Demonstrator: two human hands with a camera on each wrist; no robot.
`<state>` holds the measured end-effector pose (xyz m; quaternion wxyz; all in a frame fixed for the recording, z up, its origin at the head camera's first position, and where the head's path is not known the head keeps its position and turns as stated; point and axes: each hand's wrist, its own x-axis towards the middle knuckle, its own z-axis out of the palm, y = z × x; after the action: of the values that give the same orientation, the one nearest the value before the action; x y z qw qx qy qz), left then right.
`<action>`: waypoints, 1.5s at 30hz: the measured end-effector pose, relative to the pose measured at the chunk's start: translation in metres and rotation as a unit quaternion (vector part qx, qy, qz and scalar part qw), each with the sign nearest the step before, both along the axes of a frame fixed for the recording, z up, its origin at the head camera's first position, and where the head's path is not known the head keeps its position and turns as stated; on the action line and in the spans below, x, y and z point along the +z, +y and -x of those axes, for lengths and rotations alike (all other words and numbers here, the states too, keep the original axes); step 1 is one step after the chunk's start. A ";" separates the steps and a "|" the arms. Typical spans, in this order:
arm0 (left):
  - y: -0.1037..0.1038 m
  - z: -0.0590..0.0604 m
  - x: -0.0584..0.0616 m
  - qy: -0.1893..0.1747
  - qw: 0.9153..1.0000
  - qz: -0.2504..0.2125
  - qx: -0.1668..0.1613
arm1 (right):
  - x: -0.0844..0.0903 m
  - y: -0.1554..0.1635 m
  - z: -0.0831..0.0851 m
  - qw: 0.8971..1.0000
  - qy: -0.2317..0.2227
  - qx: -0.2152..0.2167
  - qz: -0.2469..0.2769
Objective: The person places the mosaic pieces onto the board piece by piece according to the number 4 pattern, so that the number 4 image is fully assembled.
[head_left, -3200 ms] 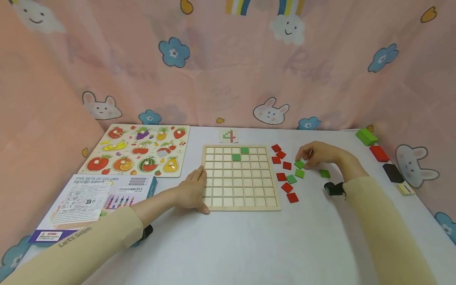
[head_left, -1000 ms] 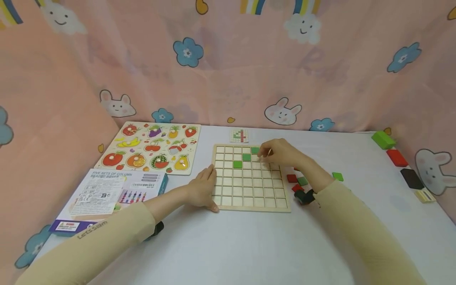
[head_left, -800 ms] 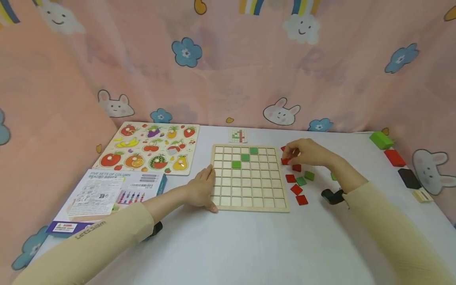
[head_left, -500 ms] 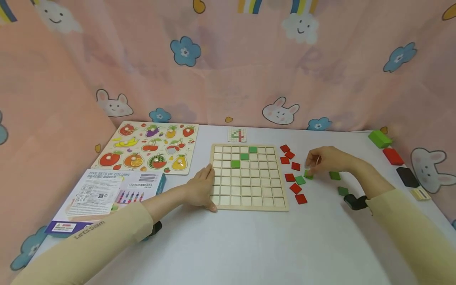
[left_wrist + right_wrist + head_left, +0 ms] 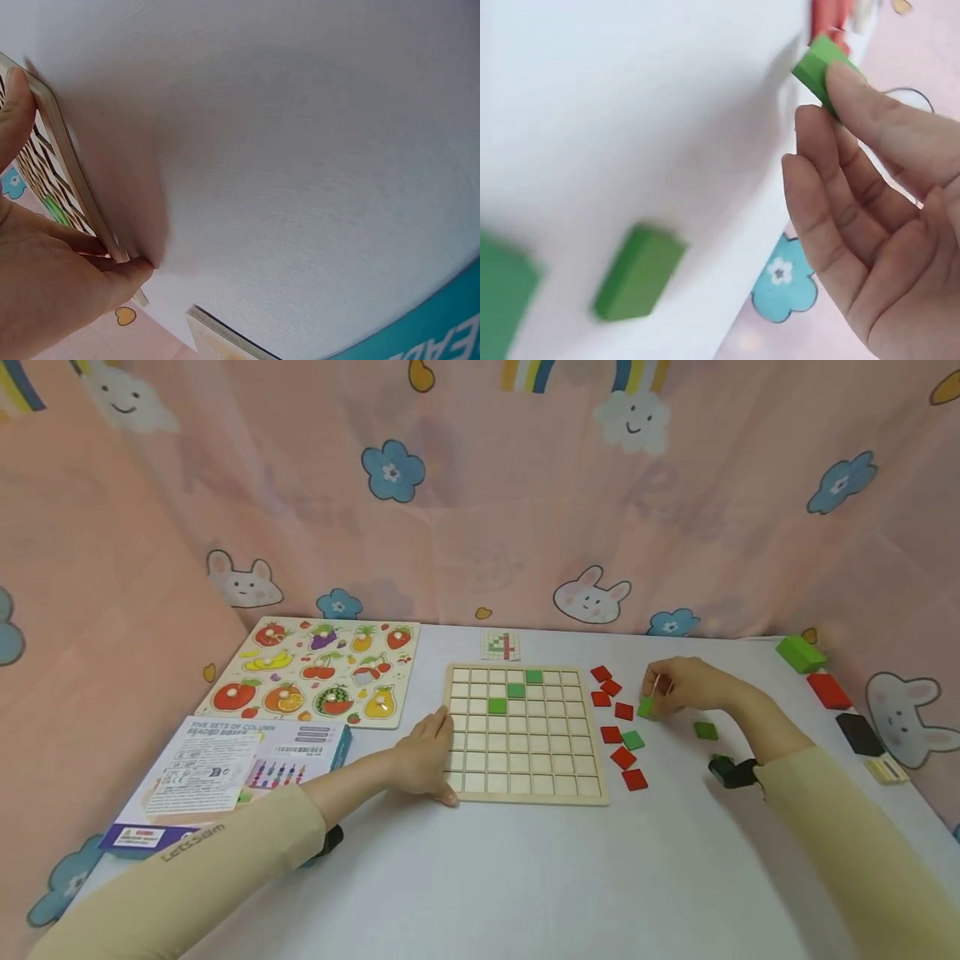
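Observation:
A square wooden grid board (image 5: 528,764) lies on the table, with three green tiles set in a diagonal near its top; one is the green tile (image 5: 497,705). My left hand (image 5: 422,758) rests along the board's left edge, thumb at the near corner, fingers fairly straight. In the left wrist view that hand (image 5: 56,277) touches the board's rim (image 5: 75,169). Right of the board, my right hand (image 5: 688,685) pinches a green tile (image 5: 821,71) between thumb and fingertips, the other fingers loosely bent. Close by lie several red tiles (image 5: 623,712) and a loose green tile (image 5: 633,740).
A small pattern card (image 5: 500,646) lies behind the board. A fruit puzzle (image 5: 315,672) and a bead-set box (image 5: 225,768) are at the left. Another green tile (image 5: 706,730) lies near my right wrist. Green (image 5: 801,654), red (image 5: 828,691) and black blocks (image 5: 859,734) line the right edge.
A third green tile has been added to the board's grid. My right hand has gone from the grid back to the loose tiles and now pinches a green one. The left hand stays put.

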<state>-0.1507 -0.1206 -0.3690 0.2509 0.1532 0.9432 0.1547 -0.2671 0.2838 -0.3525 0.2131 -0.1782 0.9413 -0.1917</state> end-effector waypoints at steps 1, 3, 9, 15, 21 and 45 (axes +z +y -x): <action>0.000 0.000 -0.001 -0.001 1.000 0.000 0.000 | 0.001 -0.002 0.003 1.000 0.001 -0.004 0.012; 0.000 0.000 -0.001 -0.001 1.000 -0.003 0.001 | 0.003 -0.011 0.006 0.999 0.004 -0.009 0.044; 0.002 0.000 0.000 0.000 1.000 -0.001 0.000 | 0.004 -0.069 0.008 0.993 0.026 0.014 0.112; 0.003 0.001 -0.002 0.002 1.000 -0.002 -0.004 | 0.004 -0.137 0.001 0.983 0.046 0.084 0.156; 0.003 0.001 -0.002 0.007 1.000 -0.007 -0.004 | 0.001 -0.184 -0.006 0.979 0.041 0.110 0.167; 0.000 0.000 -0.001 0.010 1.000 -0.001 -0.004 | -0.016 -0.215 -0.020 0.984 0.060 0.131 0.100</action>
<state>-0.1512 -0.1205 -0.3699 0.2415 0.1588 0.9450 0.1531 -0.2468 0.0683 -0.3680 0.1601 -0.3318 0.8969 -0.2445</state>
